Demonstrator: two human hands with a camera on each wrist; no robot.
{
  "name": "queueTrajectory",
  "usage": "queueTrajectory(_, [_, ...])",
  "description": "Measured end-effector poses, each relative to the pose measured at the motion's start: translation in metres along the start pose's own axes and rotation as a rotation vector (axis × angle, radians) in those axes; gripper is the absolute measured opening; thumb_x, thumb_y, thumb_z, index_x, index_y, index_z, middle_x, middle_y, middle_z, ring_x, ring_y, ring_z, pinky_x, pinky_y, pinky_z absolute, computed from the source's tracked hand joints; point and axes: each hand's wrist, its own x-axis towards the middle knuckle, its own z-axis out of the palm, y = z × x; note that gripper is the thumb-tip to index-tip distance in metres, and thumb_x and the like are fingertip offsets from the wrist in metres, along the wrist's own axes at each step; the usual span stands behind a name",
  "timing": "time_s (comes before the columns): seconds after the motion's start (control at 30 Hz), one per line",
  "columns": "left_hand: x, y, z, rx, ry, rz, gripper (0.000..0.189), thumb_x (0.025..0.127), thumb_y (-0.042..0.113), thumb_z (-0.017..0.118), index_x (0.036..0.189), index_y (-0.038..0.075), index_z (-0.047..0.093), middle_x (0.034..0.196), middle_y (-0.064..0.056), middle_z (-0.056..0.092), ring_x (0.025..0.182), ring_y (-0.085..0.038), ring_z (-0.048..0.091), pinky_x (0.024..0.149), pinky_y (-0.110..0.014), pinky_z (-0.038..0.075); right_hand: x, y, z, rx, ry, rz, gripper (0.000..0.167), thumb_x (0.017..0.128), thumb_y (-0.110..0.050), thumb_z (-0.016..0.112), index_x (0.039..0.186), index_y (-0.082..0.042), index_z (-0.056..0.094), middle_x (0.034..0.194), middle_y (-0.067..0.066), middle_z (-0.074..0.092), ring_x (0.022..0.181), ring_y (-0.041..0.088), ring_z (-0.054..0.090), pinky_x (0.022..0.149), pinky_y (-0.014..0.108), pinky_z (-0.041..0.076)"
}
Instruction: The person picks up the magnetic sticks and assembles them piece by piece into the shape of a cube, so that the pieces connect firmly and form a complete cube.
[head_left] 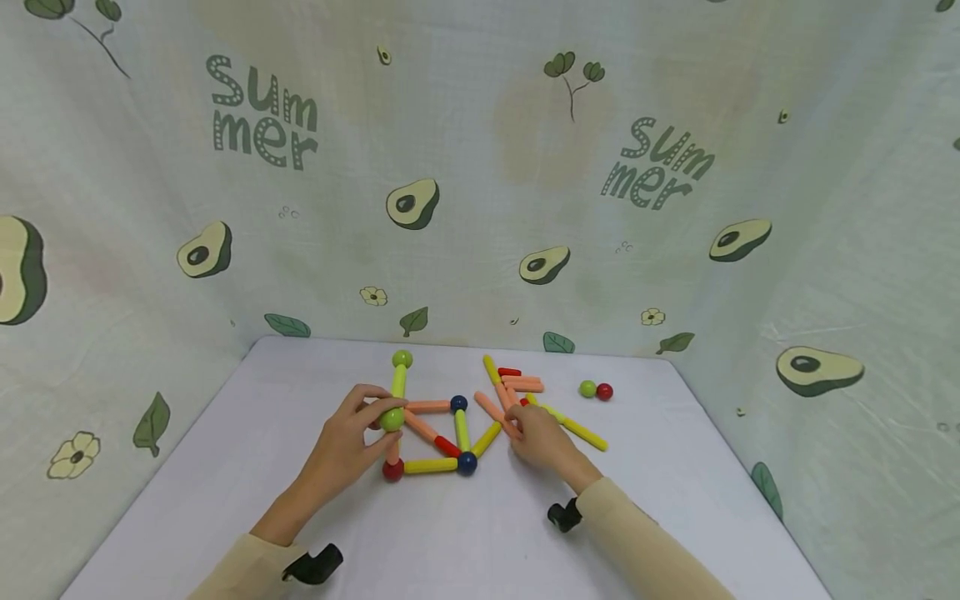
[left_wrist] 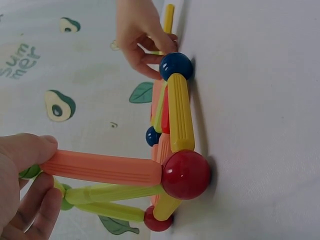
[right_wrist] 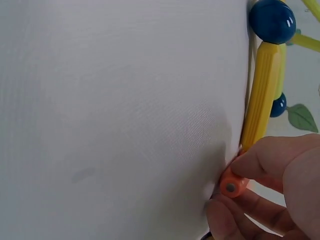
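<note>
Head view: in the lower middle, left of centre, the left hand [head_left: 348, 437] curls thumb and fingers round a green ball [head_left: 392, 419] atop an upright stick [left_wrist: 102, 167], whose foot meets a red ball [head_left: 393, 471]. A yellow stick [head_left: 430, 466] links that to a blue ball [head_left: 467, 463]. Right of centre, the right hand [head_left: 546, 437], fingers nearly together, pinches an orange stick [right_wrist: 234, 184] beside loose sticks [head_left: 522, 383].

Pale cloth [head_left: 465, 125] hangs behind and along both sides of the white counter [head_left: 255, 433]; printed with avocados [head_left: 413, 203], leaves [head_left: 413, 321], flowers [head_left: 373, 296] and "summer" lettering [head_left: 262, 112].
</note>
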Motion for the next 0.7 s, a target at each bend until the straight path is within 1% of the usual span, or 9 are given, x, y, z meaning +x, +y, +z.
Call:
queueTrajectory(0.1, [0.001, 0.0, 0.0, -0.004, 0.0, 0.004, 0.054, 0.08, 0.009, 0.095, 0.129, 0.019, 0.074, 0.128, 0.0, 0.056, 0.091, -0.009, 0.057, 0.074, -0.022, 0.058, 0.0, 0.0, 0.0, -0.019, -0.004, -0.008, 0.02, 0.1, -0.015, 0.075, 0.119, -0.01, 0.074, 0.081, 0.001, 0.058, 0.078, 0.02, 0.055, 0.074, 0.035, 0.052])
queueTrajectory(0.2, [0.001, 0.0, 0.0, -0.003, -0.004, 0.003, 0.053, 0.081, 0.009, 0.094, 0.129, 0.018, 0.074, 0.128, 0.0, 0.056, 0.092, -0.009, 0.057, 0.074, -0.022, 0.059, -0.001, -0.001, 0.0, -0.077, -0.001, -0.027, 0.023, 0.1, -0.017, 0.076, 0.122, -0.009, 0.075, 0.082, 0.0, 0.059, 0.079, 0.019, 0.053, 0.075, 0.034, 0.053])
queueTrajectory(0.33, [0.002, 0.001, -0.001, -0.002, -0.013, -0.006, 0.053, 0.082, 0.01, 0.094, 0.13, 0.018, 0.074, 0.129, 0.0, 0.056, 0.093, -0.009, 0.057, 0.075, -0.022, 0.059, -0.001, -0.001, 0.001, -0.157, -0.002, -0.064, 0.021, 0.1, -0.019, 0.077, 0.118, -0.009, 0.078, 0.082, 0.001, 0.058, 0.078, 0.019, 0.052, 0.073, 0.033, 0.052])
queueTrajectory(0.43, [0.001, 0.001, -0.001, -0.001, -0.014, -0.007, 0.053, 0.081, 0.009, 0.094, 0.13, 0.019, 0.074, 0.129, 0.001, 0.056, 0.093, -0.009, 0.057, 0.076, -0.023, 0.059, -0.002, -0.001, 0.001, -0.199, -0.022, -0.075, 0.024, 0.1, -0.02, 0.076, 0.123, -0.012, 0.077, 0.085, 0.003, 0.057, 0.078, 0.018, 0.052, 0.071, 0.031, 0.052])
queueTrajectory(0.53, [0.001, 0.0, -0.001, 0.001, -0.012, -0.003, 0.054, 0.081, 0.009, 0.094, 0.13, 0.02, 0.074, 0.128, 0.001, 0.056, 0.092, -0.008, 0.057, 0.075, -0.023, 0.058, -0.004, 0.001, -0.001, -0.204, -0.049, -0.066, 0.033, 0.1, -0.02, 0.076, 0.133, -0.015, 0.075, 0.091, 0.003, 0.059, 0.081, 0.018, 0.053, 0.073, 0.031, 0.053])
queueTrajectory(0.6, [0.0, -0.001, -0.001, 0.001, -0.014, -0.001, 0.054, 0.081, 0.009, 0.094, 0.13, 0.02, 0.074, 0.128, 0.001, 0.056, 0.092, -0.008, 0.056, 0.075, -0.023, 0.058, -0.007, 0.002, -0.003, -0.187, -0.075, -0.051, 0.037, 0.101, -0.021, 0.075, 0.137, -0.015, 0.072, 0.093, 0.004, 0.06, 0.082, 0.02, 0.054, 0.074, 0.033, 0.054])
queueTrajectory(0.7, [0.001, -0.003, -0.001, 0.001, -0.022, 0.006, 0.055, 0.082, 0.011, 0.094, 0.131, 0.02, 0.073, 0.129, 0.001, 0.056, 0.093, -0.008, 0.056, 0.075, -0.022, 0.058, -0.011, 0.003, -0.011, -0.141, -0.079, -0.041, 0.036, 0.101, -0.02, 0.075, 0.136, -0.011, 0.072, 0.098, 0.003, 0.063, 0.086, 0.02, 0.055, 0.079, 0.036, 0.056])
